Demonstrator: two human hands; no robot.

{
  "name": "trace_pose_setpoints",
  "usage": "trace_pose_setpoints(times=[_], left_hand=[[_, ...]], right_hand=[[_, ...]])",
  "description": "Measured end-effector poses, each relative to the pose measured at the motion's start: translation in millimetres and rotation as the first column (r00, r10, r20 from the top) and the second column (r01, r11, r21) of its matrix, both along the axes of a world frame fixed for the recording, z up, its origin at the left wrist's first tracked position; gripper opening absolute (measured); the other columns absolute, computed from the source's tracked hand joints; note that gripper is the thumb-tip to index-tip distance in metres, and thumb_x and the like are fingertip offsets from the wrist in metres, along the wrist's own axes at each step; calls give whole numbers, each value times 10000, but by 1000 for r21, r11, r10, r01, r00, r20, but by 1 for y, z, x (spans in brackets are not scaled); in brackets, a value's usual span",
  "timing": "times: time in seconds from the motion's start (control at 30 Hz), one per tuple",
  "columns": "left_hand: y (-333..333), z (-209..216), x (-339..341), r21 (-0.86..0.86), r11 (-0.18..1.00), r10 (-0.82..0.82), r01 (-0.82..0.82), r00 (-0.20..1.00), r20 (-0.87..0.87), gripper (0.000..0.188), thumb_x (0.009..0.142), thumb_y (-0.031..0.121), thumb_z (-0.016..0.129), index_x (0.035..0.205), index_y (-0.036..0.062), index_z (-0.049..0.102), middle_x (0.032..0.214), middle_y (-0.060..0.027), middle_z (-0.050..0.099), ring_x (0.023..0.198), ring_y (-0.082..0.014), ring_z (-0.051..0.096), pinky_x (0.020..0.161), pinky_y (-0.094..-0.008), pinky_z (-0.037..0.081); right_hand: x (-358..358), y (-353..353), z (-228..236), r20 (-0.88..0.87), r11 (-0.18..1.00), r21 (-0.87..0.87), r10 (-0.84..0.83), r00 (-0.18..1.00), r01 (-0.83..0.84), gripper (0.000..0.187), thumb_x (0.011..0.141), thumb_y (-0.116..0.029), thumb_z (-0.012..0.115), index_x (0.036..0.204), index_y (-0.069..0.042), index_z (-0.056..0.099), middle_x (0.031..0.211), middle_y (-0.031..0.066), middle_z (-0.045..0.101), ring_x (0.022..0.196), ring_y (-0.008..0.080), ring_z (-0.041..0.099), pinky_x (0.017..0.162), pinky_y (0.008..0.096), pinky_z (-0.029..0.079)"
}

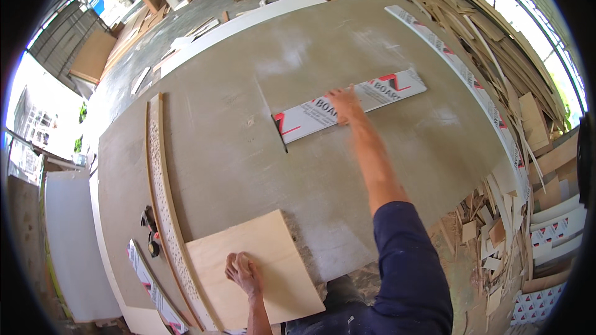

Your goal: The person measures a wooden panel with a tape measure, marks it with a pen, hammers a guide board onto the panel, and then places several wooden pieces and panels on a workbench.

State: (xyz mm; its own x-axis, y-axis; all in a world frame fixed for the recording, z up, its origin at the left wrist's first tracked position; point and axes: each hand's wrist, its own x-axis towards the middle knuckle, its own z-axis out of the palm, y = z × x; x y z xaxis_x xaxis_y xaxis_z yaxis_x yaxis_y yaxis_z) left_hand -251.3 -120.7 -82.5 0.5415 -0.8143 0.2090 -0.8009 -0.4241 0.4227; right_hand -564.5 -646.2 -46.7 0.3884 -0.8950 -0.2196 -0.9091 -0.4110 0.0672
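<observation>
My right hand [345,104] lies across a white board strip [304,124] with black and red print, its fingers at the far edge and its thumb at the near edge. The strip rests at a slant on a large brown-grey worktable [223,149]. A thin black line or gap [279,133] runs by the strip's left end. My left hand [244,272] is closed, knuckles up, on a square light plywood panel [285,260] at the table's near side. What its curled fingers hold, if anything, is hidden.
Left of the panel lies a long wooden strip [162,192] with a patterned face. A tape measure [153,248] and a dark tool [148,218] sit beside it, near another printed strip [149,279]. A long printed strip [459,68] follows the right edge. Stacked offcuts [490,43] stand beyond.
</observation>
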Motion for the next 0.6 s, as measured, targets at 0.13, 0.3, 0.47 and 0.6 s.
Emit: trace_pose_setpoints(times=[0.13, 0.3, 0.47, 0.6], left_hand=[[0, -9, 0, 2, 999, 47, -47, 999, -3, 382, 880, 174, 645, 1257, 133, 609, 1399, -170, 481, 1326, -359, 401, 1108, -519, 254], [-2, 5, 6, -65, 998, 2, -6, 998, -63, 452, 841, 187, 693, 1276, 127, 586, 1398, -172, 484, 1329, -360, 397, 1108, -517, 248], [-3, 13, 6, -197, 980, -51, 16, 983, -176, 498, 815, 141, 716, 1290, 113, 569, 1412, -190, 475, 1338, -374, 390, 1100, -519, 254], [-24, 50, -11, -409, 901, -263, 143, 930, -255, 545, 817, 103, 725, 1329, 87, 542, 1444, -215, 441, 1350, -382, 375, 1093, -514, 266]], right_hand=[[-43, 32, 8, 103, 965, -261, -12, 995, 38, 933, 568, -141, 858, 1407, -136, 450, 1419, 82, 462, 1372, 288, 402, 1110, 673, 300], [-63, 121, 72, 402, 820, -560, 141, 905, 120, 1003, 522, -162, 875, 1417, -89, 428, 1325, 149, 462, 1260, 366, 440, 1090, 514, 338], [-98, 207, 172, 672, 480, -734, 411, 616, 481, 1005, 601, -324, 975, 1317, 57, 381, 1229, 161, 432, 1120, 307, 504, 853, 398, 575], [-93, 283, 246, 901, 637, -184, 414, -131, 748, 794, 788, -311, 865, 1296, 123, 436, 1320, 204, 514, 1188, 298, 537, 973, 450, 513]])
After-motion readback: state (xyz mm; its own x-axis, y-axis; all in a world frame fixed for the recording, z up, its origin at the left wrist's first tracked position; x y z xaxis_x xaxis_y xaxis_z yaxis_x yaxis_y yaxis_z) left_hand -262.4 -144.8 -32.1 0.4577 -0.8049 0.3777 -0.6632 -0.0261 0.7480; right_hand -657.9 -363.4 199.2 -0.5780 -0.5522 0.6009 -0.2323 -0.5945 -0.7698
